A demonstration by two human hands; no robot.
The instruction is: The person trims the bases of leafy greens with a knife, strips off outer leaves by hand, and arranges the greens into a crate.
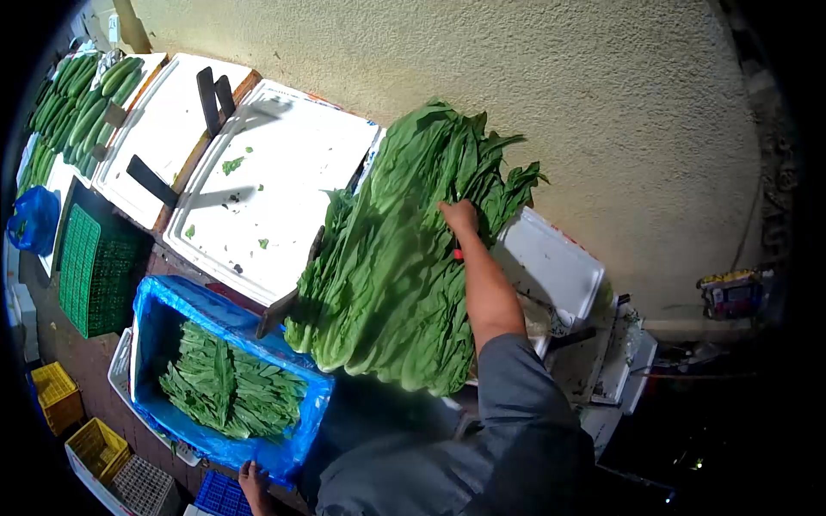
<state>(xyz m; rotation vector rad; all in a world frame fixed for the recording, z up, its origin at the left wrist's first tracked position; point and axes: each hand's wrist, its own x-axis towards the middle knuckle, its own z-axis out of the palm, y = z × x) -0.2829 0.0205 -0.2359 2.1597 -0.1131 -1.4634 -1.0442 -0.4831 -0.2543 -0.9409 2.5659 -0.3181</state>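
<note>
So the big heap of leafy greens (387, 267) is spread on the stand between the bare white board (292, 142) and the white tray (546, 258), leaf tips up near the wall (619, 112), pale stem ends toward the person. Hands are well apart: the right hand (460, 217) is on top of the leaves, but I can't tell if the fingers are pinching any or just resting. The left hand (254, 484) is down at the near edge of the blue-lined box (215, 314), and whether it's actually gripping the plastic, no idea. What bugs me is those stem ends, which look like they poke out past the front edge, with a dark gap below. Lean or drag on the pile from up top and the front rows could slide off, imo. Also, the dark wooden edge (280, 311) is right against the leaves on the left, so a sideways pull might snag and tear some. And if that left hand tugs the liner, it could bunch up around the greens in the box (228, 383).
</note>
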